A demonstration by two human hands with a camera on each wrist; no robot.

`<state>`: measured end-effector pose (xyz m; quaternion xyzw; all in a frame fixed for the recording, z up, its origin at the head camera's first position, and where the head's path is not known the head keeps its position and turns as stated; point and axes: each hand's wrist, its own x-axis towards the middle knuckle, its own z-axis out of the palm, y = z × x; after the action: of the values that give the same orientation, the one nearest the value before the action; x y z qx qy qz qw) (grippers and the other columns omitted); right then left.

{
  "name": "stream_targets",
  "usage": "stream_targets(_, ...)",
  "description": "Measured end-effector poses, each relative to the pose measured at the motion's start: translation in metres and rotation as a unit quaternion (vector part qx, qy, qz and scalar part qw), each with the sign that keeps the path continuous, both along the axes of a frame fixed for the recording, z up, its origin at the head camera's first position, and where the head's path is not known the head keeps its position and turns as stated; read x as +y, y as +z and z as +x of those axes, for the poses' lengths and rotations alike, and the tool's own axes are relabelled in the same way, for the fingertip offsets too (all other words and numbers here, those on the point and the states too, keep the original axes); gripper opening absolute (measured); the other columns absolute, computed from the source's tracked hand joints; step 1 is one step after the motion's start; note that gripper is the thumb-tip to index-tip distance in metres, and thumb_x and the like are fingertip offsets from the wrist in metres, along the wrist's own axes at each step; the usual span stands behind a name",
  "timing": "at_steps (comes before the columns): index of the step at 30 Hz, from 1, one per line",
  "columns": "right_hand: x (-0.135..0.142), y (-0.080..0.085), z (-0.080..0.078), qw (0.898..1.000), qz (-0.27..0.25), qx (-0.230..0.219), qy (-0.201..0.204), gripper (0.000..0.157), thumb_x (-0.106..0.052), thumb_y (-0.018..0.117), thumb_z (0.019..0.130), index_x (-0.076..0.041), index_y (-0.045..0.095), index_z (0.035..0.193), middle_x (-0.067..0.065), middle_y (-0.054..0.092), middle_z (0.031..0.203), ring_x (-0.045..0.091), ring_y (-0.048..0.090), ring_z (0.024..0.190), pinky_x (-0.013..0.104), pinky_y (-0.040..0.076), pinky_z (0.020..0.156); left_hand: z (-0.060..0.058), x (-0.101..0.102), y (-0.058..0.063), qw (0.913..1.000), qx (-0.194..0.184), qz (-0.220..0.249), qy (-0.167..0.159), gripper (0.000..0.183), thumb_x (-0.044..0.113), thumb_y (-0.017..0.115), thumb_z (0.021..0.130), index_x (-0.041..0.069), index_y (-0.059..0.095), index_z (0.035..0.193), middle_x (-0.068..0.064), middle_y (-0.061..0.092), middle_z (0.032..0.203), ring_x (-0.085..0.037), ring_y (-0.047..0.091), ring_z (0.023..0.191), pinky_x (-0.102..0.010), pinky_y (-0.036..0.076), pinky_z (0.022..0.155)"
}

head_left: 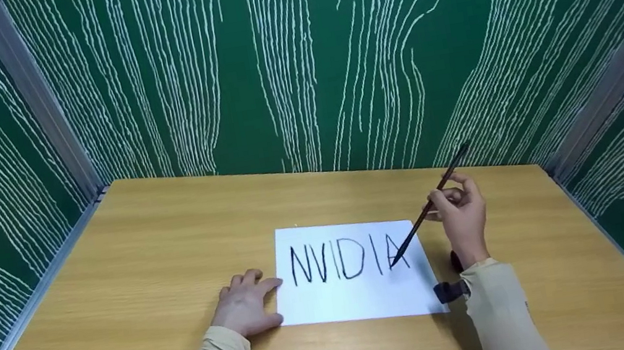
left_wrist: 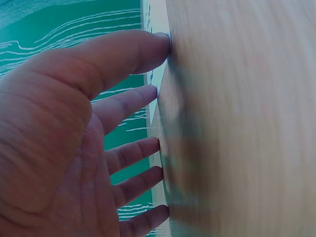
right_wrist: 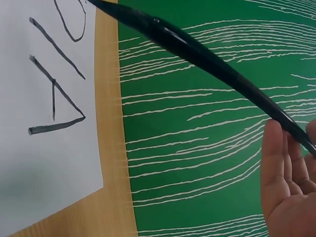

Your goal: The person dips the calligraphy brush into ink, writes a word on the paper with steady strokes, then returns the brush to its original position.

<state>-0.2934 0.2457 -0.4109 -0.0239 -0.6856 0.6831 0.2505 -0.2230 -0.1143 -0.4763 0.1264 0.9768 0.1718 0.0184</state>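
Note:
A white sheet of paper (head_left: 357,304) with NVIDIA written in black lies on the wooden table. My left hand (head_left: 245,306) rests at its left side, fingers spread, thumb and index fingertip at the paper's edge. Above the right part of the sheet, my right hand (head_left: 464,219) holds a slim dark brush (head_left: 421,219) between thumb and fingers. The brush slants down to the left, its pointed tip over the letter A in the head view. In the right wrist view the brush (right_wrist: 197,55) seems raised off the paper, its tip at the top edge of that view.
Bare wooden table (head_left: 116,281) surrounds the sheet. Green panels (head_left: 239,74) with wavy white lines stand at the back and both sides, joined by grey metal posts (head_left: 30,75). Each wrist wears a dark strap device (head_left: 451,290).

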Motion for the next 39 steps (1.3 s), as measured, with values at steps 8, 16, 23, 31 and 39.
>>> stream_targets(8, 0.013, -0.008, -0.009, 1.0, -0.001, -0.023, -0.002, 0.036, -0.009, 0.061, 0.079, -0.01, 0.047, 0.112, 0.008, 0.061, 0.074, 0.021, 0.063, 0.063, 0.034, 0.052, 0.053, -0.003, 0.001, 0.0, 0.9999, -0.002, -0.011, 0.001, 0.062, 0.04, 0.065, 0.064, 0.029, 0.05, 0.123, -0.008, 0.039, 0.13, -0.032, 0.035, 0.117, -0.052, 0.029, 0.089)
stream_targets(16, 0.024, -0.013, -0.014, 0.999, 0.006, -0.045, 0.026, 0.037, -0.012, 0.061, 0.08, -0.012, 0.045, 0.113, 0.008, 0.063, 0.076, 0.02, 0.062, 0.062, 0.034, 0.052, 0.053, -0.001, -0.001, -0.001, 0.9999, -0.014, -0.008, 0.002, 0.062, 0.04, 0.066, 0.064, 0.029, 0.049, 0.123, -0.008, 0.039, 0.13, -0.032, 0.035, 0.117, -0.052, 0.03, 0.089)
stream_targets(23, 0.042, -0.022, -0.023, 0.997, 0.019, -0.058, 0.048, 0.036, -0.015, 0.061, 0.08, -0.013, 0.044, 0.112, 0.01, 0.064, 0.079, 0.019, 0.062, 0.062, 0.037, 0.051, 0.052, 0.0, -0.001, -0.001, 0.9998, -0.018, -0.004, 0.009, 0.063, 0.04, 0.066, 0.063, 0.029, 0.049, 0.123, -0.008, 0.039, 0.13, -0.031, 0.034, 0.118, -0.052, 0.029, 0.09)
stream_targets(31, 0.051, -0.004, -0.014, 0.995, 0.021, -0.088, 0.037, 0.038, -0.01, 0.058, 0.081, -0.008, 0.043, 0.115, 0.008, 0.065, 0.076, 0.025, 0.062, 0.064, 0.039, 0.051, 0.053, 0.001, -0.002, -0.002, 1.0, 0.002, -0.003, 0.0, 0.06, 0.04, 0.065, 0.063, 0.029, 0.051, 0.121, -0.008, 0.04, 0.13, -0.032, 0.036, 0.116, -0.052, 0.031, 0.087)
stream_targets(39, 0.075, -0.002, -0.016, 0.989, 0.068, -0.124, 0.042, 0.042, -0.018, 0.059, 0.082, -0.009, 0.041, 0.119, 0.012, 0.066, 0.085, 0.027, 0.063, 0.069, 0.037, 0.052, 0.054, 0.001, -0.001, 0.001, 1.0, 0.003, -0.002, -0.002, 0.061, 0.04, 0.065, 0.064, 0.028, 0.051, 0.121, -0.009, 0.04, 0.129, -0.033, 0.036, 0.116, -0.053, 0.031, 0.087)
